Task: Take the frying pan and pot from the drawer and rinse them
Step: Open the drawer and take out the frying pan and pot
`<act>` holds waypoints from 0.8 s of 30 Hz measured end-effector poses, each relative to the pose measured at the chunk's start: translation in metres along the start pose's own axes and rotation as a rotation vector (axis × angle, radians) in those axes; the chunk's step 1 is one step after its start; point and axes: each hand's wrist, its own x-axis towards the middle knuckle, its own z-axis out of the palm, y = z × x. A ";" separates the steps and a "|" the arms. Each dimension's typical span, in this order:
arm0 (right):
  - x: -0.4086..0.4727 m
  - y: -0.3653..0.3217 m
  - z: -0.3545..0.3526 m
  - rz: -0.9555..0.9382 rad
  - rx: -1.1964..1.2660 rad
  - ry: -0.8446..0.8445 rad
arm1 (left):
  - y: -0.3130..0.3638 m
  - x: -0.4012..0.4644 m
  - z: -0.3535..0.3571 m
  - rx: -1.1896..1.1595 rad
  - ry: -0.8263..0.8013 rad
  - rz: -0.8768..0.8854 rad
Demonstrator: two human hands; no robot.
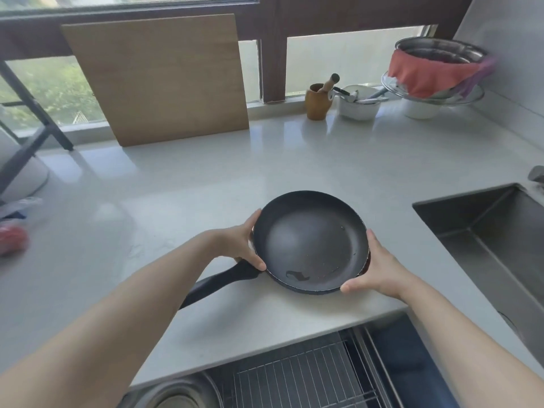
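A black frying pan (309, 240) rests on the white countertop (182, 201) near its front edge, its long handle pointing toward the lower left. My left hand (244, 241) grips the pan's left rim above the handle root. My right hand (374, 267) clasps the right rim. Below the counter edge the drawer (294, 375) stands open with a wire rack inside, and a round metal vessel (173, 397), possibly the pot, shows at its left end, cut off by the frame.
A steel sink (497, 231) is sunk into the counter at the right. A wooden cutting board (159, 81) leans against the window. A wooden mortar (318, 101), a white bowl (357, 108) and stacked metal bowls with a red cloth (432, 72) stand at the back right.
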 end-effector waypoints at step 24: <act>-0.184 0.011 0.125 -0.218 -0.261 0.047 | -0.163 -0.245 0.181 0.230 0.623 0.055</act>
